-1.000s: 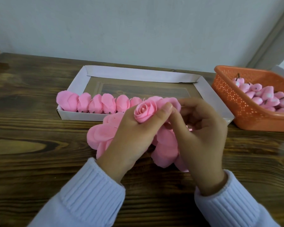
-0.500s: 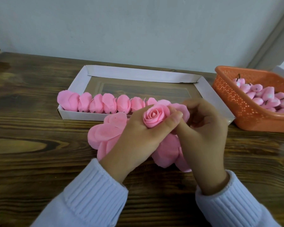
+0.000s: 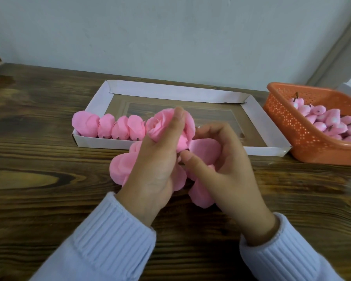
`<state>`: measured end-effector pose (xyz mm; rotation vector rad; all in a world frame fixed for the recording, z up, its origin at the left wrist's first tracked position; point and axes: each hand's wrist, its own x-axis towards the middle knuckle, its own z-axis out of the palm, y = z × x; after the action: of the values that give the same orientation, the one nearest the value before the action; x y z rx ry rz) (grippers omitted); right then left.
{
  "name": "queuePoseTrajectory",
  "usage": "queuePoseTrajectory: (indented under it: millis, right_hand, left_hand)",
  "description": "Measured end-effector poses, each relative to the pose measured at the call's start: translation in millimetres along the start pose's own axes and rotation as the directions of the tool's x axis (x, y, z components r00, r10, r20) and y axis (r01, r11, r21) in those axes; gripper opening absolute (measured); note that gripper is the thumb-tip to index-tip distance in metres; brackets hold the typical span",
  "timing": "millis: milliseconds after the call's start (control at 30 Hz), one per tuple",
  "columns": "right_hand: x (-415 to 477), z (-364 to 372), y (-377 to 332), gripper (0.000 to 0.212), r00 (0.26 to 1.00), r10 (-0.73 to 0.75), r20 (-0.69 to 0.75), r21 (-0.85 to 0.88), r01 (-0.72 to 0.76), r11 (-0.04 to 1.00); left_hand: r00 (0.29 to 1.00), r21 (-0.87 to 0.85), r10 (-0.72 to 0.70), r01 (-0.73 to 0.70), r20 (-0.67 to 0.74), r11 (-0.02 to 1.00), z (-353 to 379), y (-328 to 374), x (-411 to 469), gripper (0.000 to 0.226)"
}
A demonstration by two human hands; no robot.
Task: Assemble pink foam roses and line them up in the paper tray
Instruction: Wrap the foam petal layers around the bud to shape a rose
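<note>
My left hand (image 3: 156,159) grips a pink foam rose (image 3: 160,124), its bloom tipped to the left, just above the front wall of the white paper tray (image 3: 257,148). My right hand (image 3: 225,165) sits beside it with the thumb at the rose's base and the fingers curled behind a loose pink petal (image 3: 206,149). Several finished roses (image 3: 107,126) lie in a row along the tray's front left. A pile of loose petals (image 3: 120,169) lies on the table under both hands.
An orange plastic basket (image 3: 288,126) full of pink rose buds (image 3: 332,122) stands at the right, touching the tray's corner. The wooden table (image 3: 39,179) runs back to a pale wall. The tray's back and right part shows bare bottom.
My left hand has lifted the rose up and toward the tray and turned its bloom to the left. My right thumb has come to the rose's base.
</note>
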<state>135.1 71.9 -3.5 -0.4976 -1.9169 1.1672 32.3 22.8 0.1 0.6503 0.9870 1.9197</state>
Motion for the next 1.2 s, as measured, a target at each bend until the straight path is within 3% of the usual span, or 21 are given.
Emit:
queuePoseTrajectory:
  millis: [267,367,500,733,900,1000,1100,1200]
  right_hand:
    - [-1,5,1,0.038,0.992,0.118,-0.046,0.276,-0.101,0.956]
    - [-1,5,5,0.027,0.986,0.153,-0.062,0.351,-0.122,0.928]
    - [1,4,7,0.022,0.983,0.18,0.044,0.519,-0.177,0.836]
    - [6,-9,5,0.019,0.928,0.189,0.322,0.638,-0.36,0.681]
    - [7,-11,4,0.028,0.915,0.195,0.354,0.661,-0.392,0.64]
    - [7,-11,3,0.027,0.916,0.255,0.309,0.615,-0.397,0.681]
    - [6,-10,3,0.017,0.923,0.352,0.157,0.441,-0.384,0.811]
    - [3,-9,-1,0.007,0.962,0.274,-0.007,0.209,-0.267,0.941]
  left_hand:
    - [0.999,0.024,-0.051,0.051,0.014,0.998,6,-3,-7,0.03]
    - [0.999,0.079,-0.012,0.008,0.041,0.997,8,-2,-9,0.022]
    - [0.995,0.127,0.048,-0.059,0.085,0.99,6,-3,-9,0.008]
    - [0.983,0.305,0.028,-0.084,0.184,0.949,-3,6,-8,0.035]
    - [0.981,0.305,0.029,-0.087,0.19,0.948,-6,5,-5,0.022]
    - [0.995,0.261,0.051,-0.073,0.09,0.962,-3,2,-4,0.035]
    - [0.994,0.212,0.111,-0.107,-0.008,0.971,-3,1,-2,0.015]
    - [0.986,0.175,0.138,-0.12,-0.091,0.977,-4,1,0,0.02]
